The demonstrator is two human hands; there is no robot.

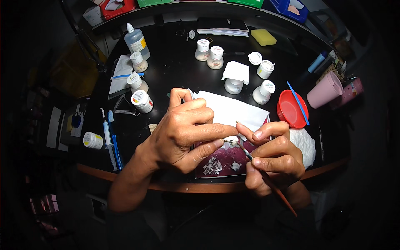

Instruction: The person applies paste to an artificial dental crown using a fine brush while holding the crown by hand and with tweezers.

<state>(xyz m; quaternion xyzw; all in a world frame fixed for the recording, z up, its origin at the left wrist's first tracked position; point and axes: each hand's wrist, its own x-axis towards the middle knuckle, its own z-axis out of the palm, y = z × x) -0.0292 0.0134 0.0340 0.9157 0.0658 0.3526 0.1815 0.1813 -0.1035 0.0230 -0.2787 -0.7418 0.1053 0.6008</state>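
Note:
Between the thumb and index finger of my left hand [183, 133] is a small white tooth-like piece [231, 139], with a thin bit of metal showing beside it. My right hand [277, 158] grips a slim brush [273, 185] with a reddish-brown handle, its tip touching or very near the white piece. Below both hands lies a dark red tile [223, 171] with crumpled white scraps [213, 166] on it. A white sheet [233, 109] covers its far part. My hands hide some of the tile.
White-capped jars [142, 101] stand at left, more jars [216, 57] behind. A clear bottle [136, 41] is far left. At right are a red bowl [293, 109] with a blue stick [298, 103], a pink cup [325, 90] and white tissue [303, 146]. A yellow sponge [263, 37] lies behind.

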